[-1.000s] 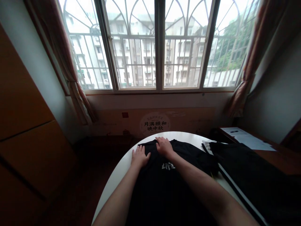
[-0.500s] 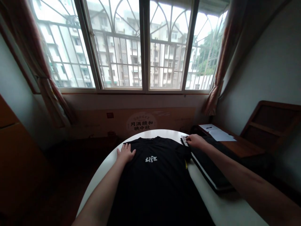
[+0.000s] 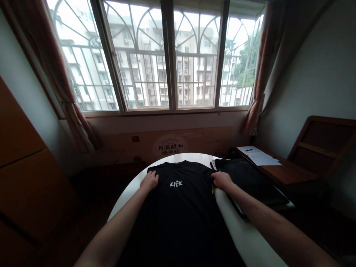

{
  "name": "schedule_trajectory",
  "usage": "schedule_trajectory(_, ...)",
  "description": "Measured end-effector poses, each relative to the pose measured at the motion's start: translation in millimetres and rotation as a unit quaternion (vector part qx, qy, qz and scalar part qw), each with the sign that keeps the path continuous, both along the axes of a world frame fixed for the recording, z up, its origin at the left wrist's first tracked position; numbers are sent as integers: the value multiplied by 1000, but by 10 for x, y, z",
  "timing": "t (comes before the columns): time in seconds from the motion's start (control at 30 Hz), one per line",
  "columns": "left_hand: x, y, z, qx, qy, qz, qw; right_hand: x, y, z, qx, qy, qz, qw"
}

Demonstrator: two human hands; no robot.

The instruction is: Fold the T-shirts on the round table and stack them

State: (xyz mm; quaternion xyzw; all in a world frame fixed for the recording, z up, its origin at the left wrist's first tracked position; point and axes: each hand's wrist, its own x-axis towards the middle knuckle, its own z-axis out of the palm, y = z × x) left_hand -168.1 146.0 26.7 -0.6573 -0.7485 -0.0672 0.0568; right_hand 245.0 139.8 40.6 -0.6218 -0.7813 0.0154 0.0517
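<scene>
A black T-shirt [image 3: 178,211] with a small white print on its chest lies spread on a round white table [image 3: 128,193], its neckline toward the window. My left hand [image 3: 150,180] is at the shirt's left shoulder, its fingers bent onto the cloth and pressed together. On the other side, my right hand [image 3: 221,180] has its fingers closed on the edge of the right sleeve, beside a small yellow mark. Just beyond my right hand lies a stack of folded dark clothes [image 3: 250,178], with a light edge showing.
A wooden chair [image 3: 314,148] and a brown wooden surface with white papers [image 3: 260,155] stand at the right. A barred window [image 3: 169,55] with tied curtains is ahead. An orange-brown cabinet [image 3: 25,163] stands at the left.
My right hand has moved left from the edge of the dark stack to the shirt's sleeve and closed on it. My left hand's spread fingers have drawn together. The view has shifted slightly.
</scene>
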Motion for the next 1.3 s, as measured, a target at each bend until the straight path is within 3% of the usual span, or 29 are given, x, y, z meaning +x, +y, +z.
schedule_trajectory(0.13,10,-211,-41,13,7,9,1000,-24,-24,-18,24,77,-32,996)
schedule_trajectory(0.2,169,-216,24,41,3,-28,999,-42,-19,-56,30,123,-53,991)
schedule_trajectory(0.33,820,-38,168,21,-29,-175,984,-131,12,-194,35,219,-81,972)
schedule_trajectory(0.43,1442,99,122,-28,-41,-251,967,-220,35,-329,40,287,-94,952)
schedule_trajectory(0.53,1977,139,-40,-52,-58,-278,958,-292,81,-456,50,352,-121,927)
schedule_trajectory(0.63,2301,98,-209,-71,-73,-264,959,-337,159,-561,72,410,-151,897)
schedule_trajectory(0.77,2410,24,-333,-77,-80,-252,961,-378,257,-680,112,452,-170,869)
schedule_trajectory(0.9,2392,23,-366,-80,-88,-258,959,-394,250,-759,129,450,-165,868)
schedule_trajectory(1.0,2392,70,-410,-69,-119,-258,956,-391,175,-752,165,415,-90,890)
schedule_trajectory(1.17,2357,183,-500,9,-296,-237,925,-391,46,-668,157,370,61,914)
schedule_trajectory(1.23,2321,220,-501,38,-335,-210,918,-393,16,-651,151,374,83,911)
schedule_trajectory(1.3,2277,249,-475,63,-359,-179,914,-393,-2,-648,140,372,62,916)
